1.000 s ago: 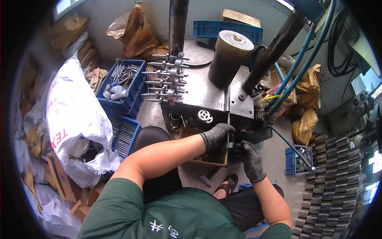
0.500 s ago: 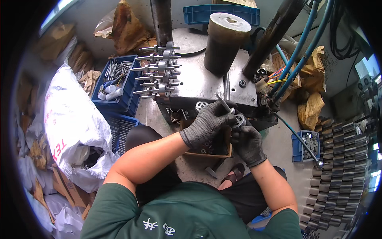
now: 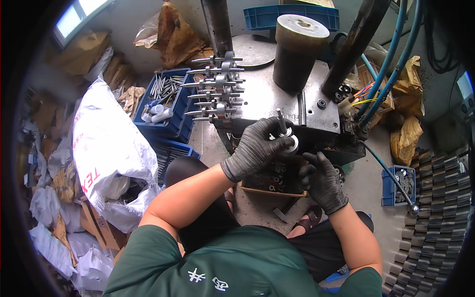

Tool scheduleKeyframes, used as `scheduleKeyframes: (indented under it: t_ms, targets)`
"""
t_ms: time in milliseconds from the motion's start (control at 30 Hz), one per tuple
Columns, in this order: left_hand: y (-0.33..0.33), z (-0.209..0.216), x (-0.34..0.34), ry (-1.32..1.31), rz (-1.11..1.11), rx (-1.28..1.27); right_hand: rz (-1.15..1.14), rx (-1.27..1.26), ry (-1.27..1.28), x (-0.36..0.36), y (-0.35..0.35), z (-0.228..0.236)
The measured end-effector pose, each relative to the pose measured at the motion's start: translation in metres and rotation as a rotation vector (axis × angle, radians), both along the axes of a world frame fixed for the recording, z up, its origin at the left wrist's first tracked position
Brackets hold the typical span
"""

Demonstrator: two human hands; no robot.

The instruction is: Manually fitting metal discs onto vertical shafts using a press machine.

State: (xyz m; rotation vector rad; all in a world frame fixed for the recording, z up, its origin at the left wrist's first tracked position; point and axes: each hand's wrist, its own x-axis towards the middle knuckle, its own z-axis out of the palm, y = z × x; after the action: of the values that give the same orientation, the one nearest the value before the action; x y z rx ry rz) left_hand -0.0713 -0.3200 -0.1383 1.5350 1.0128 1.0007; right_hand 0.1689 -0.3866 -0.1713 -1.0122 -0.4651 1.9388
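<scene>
My left hand (image 3: 257, 148), in a dark grey glove, grips a metal shaft (image 3: 281, 121) that stands nearly upright with its thin end up. A bright round metal collar (image 3: 295, 144) sits around the shaft's lower part, just past my thumb. To the right and a little lower, my gloved right hand (image 3: 321, 182) is apart from the shaft, with its fingers spread and half bent. Partly hidden behind that hand is a round metal disc (image 3: 339, 173); whether the hand touches it I cannot tell. Several shafts with round cores (image 3: 222, 83) lie in a row along the metal table's left edge.
A thick steel cylinder (image 3: 299, 54) stands on the metal table (image 3: 262, 96). Below my hands is an open box (image 3: 274, 190) of small parts. Blue crates (image 3: 180, 101) and a white sack (image 3: 111, 143) are at the left. Stacked metal cores (image 3: 430, 213) and a blue bin (image 3: 385, 190) are at the right.
My right hand has come away from the shaft and its fingers have opened. My left hand has tilted the shaft more upright. The whole view has shifted slightly.
</scene>
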Motion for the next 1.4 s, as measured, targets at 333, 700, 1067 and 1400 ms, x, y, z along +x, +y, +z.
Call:
scheduleKeyframes:
  t_ms: [333, 700, 1067, 1400]
  targets:
    - [0.007, 0.008, -0.052, -0.363, 0.285, 0.07, 0.048, 0.162, -0.055, 0.0, -0.008, 0.004]
    - [0.064, -0.026, -0.134, -0.956, 0.483, -0.349, 0.038, 0.204, -0.123, -0.006, -0.006, 0.015]
    - [0.047, -0.015, -0.126, -0.833, 0.605, -0.317, 0.028, 0.216, -0.107, 0.003, -0.003, 0.009]
    - [0.007, 0.031, -0.118, 0.986, 0.372, 1.064, 0.012, 0.305, -0.079, 0.015, -0.011, 0.023]
